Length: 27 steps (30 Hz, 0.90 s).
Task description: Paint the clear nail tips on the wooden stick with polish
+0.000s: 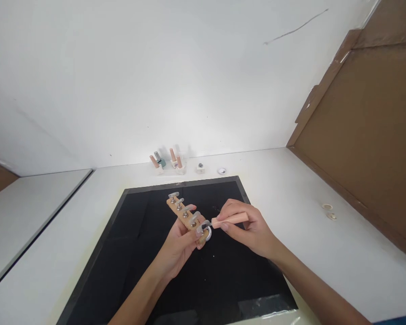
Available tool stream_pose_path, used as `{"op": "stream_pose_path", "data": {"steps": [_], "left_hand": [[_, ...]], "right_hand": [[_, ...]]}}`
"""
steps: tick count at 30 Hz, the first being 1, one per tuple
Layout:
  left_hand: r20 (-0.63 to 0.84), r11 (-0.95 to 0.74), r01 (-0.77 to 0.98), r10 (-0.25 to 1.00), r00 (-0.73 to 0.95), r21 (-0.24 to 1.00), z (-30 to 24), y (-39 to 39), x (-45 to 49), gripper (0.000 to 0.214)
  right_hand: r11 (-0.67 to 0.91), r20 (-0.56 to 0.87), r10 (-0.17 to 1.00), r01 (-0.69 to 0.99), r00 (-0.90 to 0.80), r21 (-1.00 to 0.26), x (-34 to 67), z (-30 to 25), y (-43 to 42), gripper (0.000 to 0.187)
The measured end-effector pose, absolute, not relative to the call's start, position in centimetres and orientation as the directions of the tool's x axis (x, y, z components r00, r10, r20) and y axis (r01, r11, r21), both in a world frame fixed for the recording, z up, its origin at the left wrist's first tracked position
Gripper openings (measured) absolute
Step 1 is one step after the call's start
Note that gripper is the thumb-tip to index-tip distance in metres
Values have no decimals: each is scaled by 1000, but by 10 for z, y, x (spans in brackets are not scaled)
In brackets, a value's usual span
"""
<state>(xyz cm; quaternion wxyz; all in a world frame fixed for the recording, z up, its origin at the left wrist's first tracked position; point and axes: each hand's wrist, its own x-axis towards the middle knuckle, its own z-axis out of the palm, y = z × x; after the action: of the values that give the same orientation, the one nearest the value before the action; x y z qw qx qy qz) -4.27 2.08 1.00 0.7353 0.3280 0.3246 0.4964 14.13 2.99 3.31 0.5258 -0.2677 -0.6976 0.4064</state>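
My left hand [183, 239] is wrapped round the near end of a wooden nail tip stand [182, 215]. Several pale, translucent false nails [194, 218] sit on metal posts along it, and the stand slants from far left to near right. Between the thumb and fingers of my right hand [248, 228] is a nail polish brush [230, 220] with a peach-coloured cap handle. Its dark bristles are at the false nail nearest me [204, 225]; whether they touch it I cannot tell. A round silvery piece [208, 234] shows beside the stand's near end.
A black mat [138, 253] lies under my hands on the white table. Behind it stand several nail polish bottles [180, 167], an uncapped bottle [200, 168] and a small white dish [222, 171]. Two small rings [327, 206] lie at right, near a cardboard panel [368, 149].
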Motion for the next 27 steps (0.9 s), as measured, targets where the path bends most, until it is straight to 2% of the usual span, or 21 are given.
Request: {"op": "stream_pose_path", "data": {"steps": [5,8,12,15,21,27], "left_hand": [[-168,307,-511,939,300,803,11,21,-42,48],[-179,320,-525,936,302,789,11,21,-42,48],[-185,358,-532,918,351,768,12,22,-43,49],[-191,385,-527,903,386,757,12,21,-43,48],[-208,415,-508,886,415,755,10,19,-42,46],[-199,424,-516,878,436,744,8,20,-41,48]], "right_hand": [[548,536,817,1,-212,-836,142,32,32,13],[576,573,801,-36,-175,-817,144,31,32,13],[658,656,710,-90,-255,-747,143,36,28,13],[680,655,690,-34,-310,-732,140,42,25,16],[751,738,649,1,-186,-660,141,36,27,21],[719,698,653,-49,-294,-693,140,42,23,15]]}}
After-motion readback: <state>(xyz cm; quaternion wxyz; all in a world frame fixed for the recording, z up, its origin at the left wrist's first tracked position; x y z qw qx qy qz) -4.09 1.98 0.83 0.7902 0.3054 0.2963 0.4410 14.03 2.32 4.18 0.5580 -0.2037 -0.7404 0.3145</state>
